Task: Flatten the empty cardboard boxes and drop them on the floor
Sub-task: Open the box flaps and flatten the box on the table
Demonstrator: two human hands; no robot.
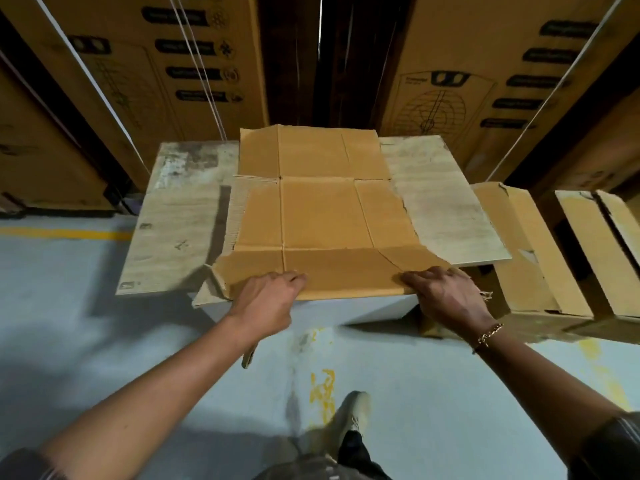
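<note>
A: Head view, hands?
B: Both arms stretched forward. Left hand (273, 299) grasps the near edge of the flattened cardboard box (322, 216). Right hand (446, 296) grasps the same edge.
A: Box?
B: Brown, creased, torn on its left side. It lies flat on the wooden table (173, 216), near edge overhanging.

Both bare arms stretch forward, left grip (273, 301) and right grip (446, 294) palm-down, fingers curled in a pinch.
</note>
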